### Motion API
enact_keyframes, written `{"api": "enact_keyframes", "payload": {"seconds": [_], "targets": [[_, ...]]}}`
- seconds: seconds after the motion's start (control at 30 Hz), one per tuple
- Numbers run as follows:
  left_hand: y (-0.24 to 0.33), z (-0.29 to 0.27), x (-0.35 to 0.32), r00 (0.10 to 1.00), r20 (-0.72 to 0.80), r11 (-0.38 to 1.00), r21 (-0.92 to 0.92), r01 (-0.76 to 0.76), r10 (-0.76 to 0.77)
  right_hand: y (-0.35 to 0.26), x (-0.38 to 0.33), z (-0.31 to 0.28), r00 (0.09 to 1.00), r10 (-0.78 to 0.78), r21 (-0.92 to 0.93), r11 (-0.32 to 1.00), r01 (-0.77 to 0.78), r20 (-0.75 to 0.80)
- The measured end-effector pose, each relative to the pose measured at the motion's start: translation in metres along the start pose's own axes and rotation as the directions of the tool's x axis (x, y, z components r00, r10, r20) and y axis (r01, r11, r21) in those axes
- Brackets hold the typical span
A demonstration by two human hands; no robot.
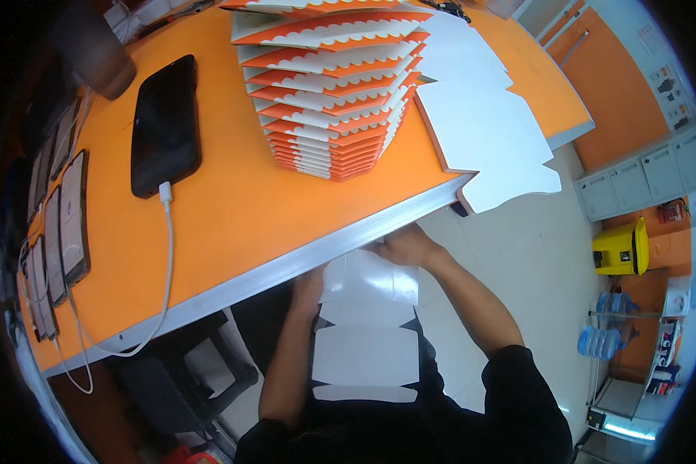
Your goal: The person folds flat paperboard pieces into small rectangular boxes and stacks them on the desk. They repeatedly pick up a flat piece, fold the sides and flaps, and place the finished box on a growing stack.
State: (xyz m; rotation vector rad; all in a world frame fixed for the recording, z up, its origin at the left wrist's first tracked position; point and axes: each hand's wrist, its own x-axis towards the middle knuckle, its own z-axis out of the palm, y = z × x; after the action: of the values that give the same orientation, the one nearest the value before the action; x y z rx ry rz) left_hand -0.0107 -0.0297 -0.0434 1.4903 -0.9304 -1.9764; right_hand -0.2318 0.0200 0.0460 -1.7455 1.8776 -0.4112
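An unfolded white cardboard box blank (367,352) with creased panels lies over my lap, its far end by the table edge. My left hand (310,284) is closed on the blank's left edge, its fingers mostly hidden. At the far right corner my right hand (408,246) grips the same blank with curled fingers, partly under the table's rim. Above, on the table, stands a tall nested stack of orange-and-white folded cartons (332,100) with scalloped edges. To its right, a pile of flat white box blanks (491,143) juts over the table edge.
The orange table (232,224) has a metal edge strip. A black phone (166,127) is plugged into a white cable (168,255); several more phones (73,216) lie at the left. A dark stool (185,371) stands below. Lockers (646,178) and a yellow bin (622,249) are at the right.
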Motion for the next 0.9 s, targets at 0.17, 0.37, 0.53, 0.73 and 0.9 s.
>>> {"api": "enact_keyframes", "payload": {"seconds": [0.17, 0.37, 0.53, 0.73, 0.9], "targets": [[0.012, 0.007, -0.013, 0.997, -0.072, 0.994, -0.109, -0.029, 0.021, -0.001, -0.002, 0.006, 0.998, 0.027, 0.068, 0.997, -0.023, -0.06], [0.019, 0.009, -0.021, 0.999, -0.003, 0.993, -0.115, 0.033, -0.034, -0.029, -0.022, 0.011, 0.955, -0.166, -0.246, 0.964, 0.104, -0.247], [0.0, 0.006, -0.016, 0.998, 0.007, 0.986, -0.154, 0.07, -0.069, -0.04, -0.04, 0.021, 0.84, -0.397, -0.471, 0.859, 0.198, -0.371], [0.002, 0.01, -0.02, 1.0, 0.017, 1.0, 0.011, -0.023, 0.023, -0.02, -0.042, 0.004, 0.992, -0.01, -0.141, 0.99, -0.008, -0.123], [-0.007, 0.001, -0.009, 0.989, 0.134, 0.996, 0.052, -0.07, 0.062, 0.016, -0.028, -0.05, 0.943, 0.061, 0.225, 0.964, -0.14, 0.327]]}}
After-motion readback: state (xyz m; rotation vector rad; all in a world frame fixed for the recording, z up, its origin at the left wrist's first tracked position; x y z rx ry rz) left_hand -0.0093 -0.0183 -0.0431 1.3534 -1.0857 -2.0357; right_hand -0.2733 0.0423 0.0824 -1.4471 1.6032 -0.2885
